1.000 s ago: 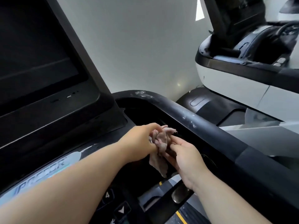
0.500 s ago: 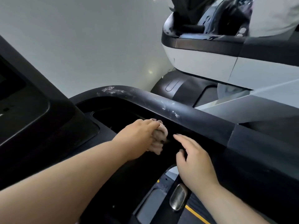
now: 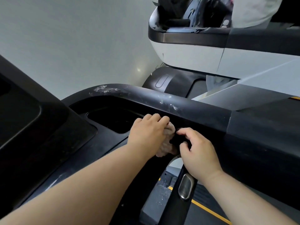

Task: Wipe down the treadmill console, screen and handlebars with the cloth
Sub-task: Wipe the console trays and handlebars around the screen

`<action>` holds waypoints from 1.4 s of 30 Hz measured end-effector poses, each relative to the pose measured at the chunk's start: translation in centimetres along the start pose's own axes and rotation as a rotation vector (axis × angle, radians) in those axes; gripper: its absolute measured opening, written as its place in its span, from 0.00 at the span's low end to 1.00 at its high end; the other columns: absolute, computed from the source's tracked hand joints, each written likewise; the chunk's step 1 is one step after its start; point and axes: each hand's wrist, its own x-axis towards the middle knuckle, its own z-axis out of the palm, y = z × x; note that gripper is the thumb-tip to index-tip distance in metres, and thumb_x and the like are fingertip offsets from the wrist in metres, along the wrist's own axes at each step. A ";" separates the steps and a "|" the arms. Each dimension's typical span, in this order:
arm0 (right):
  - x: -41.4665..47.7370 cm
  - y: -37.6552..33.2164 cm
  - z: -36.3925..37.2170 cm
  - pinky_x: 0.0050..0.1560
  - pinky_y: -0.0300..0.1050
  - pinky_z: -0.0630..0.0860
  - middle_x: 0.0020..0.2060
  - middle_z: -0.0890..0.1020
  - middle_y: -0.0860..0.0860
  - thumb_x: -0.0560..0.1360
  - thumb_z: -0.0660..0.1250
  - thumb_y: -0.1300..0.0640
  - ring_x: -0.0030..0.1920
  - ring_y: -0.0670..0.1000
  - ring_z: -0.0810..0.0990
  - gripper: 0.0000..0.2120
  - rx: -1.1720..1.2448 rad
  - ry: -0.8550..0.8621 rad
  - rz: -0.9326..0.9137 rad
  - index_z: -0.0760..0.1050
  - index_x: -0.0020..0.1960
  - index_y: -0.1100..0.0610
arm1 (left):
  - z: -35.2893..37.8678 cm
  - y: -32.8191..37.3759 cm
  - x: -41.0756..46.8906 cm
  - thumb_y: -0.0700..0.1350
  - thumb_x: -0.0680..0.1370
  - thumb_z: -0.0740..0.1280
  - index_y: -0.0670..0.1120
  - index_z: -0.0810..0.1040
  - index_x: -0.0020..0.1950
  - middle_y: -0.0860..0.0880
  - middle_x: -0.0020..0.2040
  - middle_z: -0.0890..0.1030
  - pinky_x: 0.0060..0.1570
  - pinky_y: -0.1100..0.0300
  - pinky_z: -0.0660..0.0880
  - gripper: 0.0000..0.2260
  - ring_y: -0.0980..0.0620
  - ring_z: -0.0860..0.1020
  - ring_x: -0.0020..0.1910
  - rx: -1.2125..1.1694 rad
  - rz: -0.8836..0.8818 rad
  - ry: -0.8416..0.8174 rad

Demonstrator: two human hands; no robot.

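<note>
My left hand (image 3: 148, 133) grips a crumpled pinkish cloth (image 3: 168, 142) just below the black handlebar (image 3: 186, 109) on the right side of the treadmill console (image 3: 68, 143). My right hand (image 3: 197, 150) is right beside the cloth, its fingers curled and its fingertips at the cloth's edge; whether they pinch it I cannot tell. The handlebar has whitish scuffs on its top. A dark tray recess (image 3: 113, 119) lies left of my left hand. Only the corner of the screen's housing (image 3: 17, 114) shows at far left.
A metal pulse sensor (image 3: 185, 187) sits on a lower grip bar below my right hand. The belt with a yellow stripe (image 3: 209, 211) is beneath. A neighbouring white and black treadmill (image 3: 194, 54) stands at upper right, a grey wall (image 3: 73, 38) behind.
The view swung right, so the screen left the frame. My right hand let go of the cloth, opened, then curled back beside it. My left hand kept the cloth under the handlebar.
</note>
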 end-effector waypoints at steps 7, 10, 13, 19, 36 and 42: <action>0.0 -0.3 0.1 0.51 0.32 0.66 0.56 0.77 0.43 0.75 0.59 0.63 0.54 0.41 0.71 0.17 -0.068 -0.023 -0.033 0.75 0.60 0.50 | -1.5 -2.6 -3.8 0.59 0.74 0.58 0.44 0.74 0.44 0.43 0.41 0.76 0.34 0.53 0.68 0.19 0.43 0.74 0.37 0.224 0.100 -0.041; 0.2 -0.5 -0.1 0.53 0.34 0.65 0.55 0.76 0.43 0.75 0.59 0.64 0.54 0.40 0.69 0.16 -0.108 -0.060 -0.058 0.75 0.59 0.51 | -3.2 -3.5 -5.8 0.58 0.74 0.55 0.44 0.72 0.39 0.43 0.38 0.74 0.32 0.53 0.64 0.18 0.44 0.72 0.34 0.305 0.113 -0.117; 0.2 -0.3 -0.2 0.50 0.35 0.67 0.52 0.76 0.43 0.75 0.59 0.64 0.53 0.41 0.71 0.16 -0.078 -0.054 -0.030 0.76 0.57 0.50 | -4.4 -1.9 -5.3 0.57 0.78 0.52 0.41 0.69 0.58 0.41 0.55 0.71 0.45 0.52 0.66 0.21 0.43 0.71 0.53 0.412 0.107 -0.259; 0.5 0.4 0.2 0.48 0.41 0.69 0.47 0.79 0.44 0.71 0.62 0.65 0.51 0.47 0.74 0.14 -0.065 0.006 -0.052 0.78 0.52 0.53 | -0.7 2.1 1.1 0.54 0.79 0.58 0.35 0.55 0.72 0.34 0.71 0.62 0.66 0.52 0.61 0.30 0.38 0.61 0.71 0.299 -0.224 -0.398; 1.6 -1.0 0.3 0.63 0.34 0.62 0.65 0.74 0.46 0.76 0.57 0.65 0.66 0.46 0.70 0.21 -0.109 -0.148 -0.081 0.75 0.65 0.55 | -2.2 -1.8 -2.5 0.57 0.79 0.58 0.40 0.50 0.77 0.40 0.75 0.56 0.72 0.48 0.49 0.34 0.42 0.54 0.74 0.180 -0.157 -0.483; 1.6 -0.7 0.5 0.61 0.34 0.62 0.64 0.76 0.47 0.75 0.58 0.65 0.64 0.47 0.71 0.19 -0.155 -0.113 -0.106 0.77 0.63 0.55 | -1.4 -0.9 -2.0 0.54 0.81 0.52 0.40 0.50 0.76 0.41 0.75 0.56 0.73 0.46 0.45 0.28 0.43 0.53 0.75 0.184 -0.174 -0.338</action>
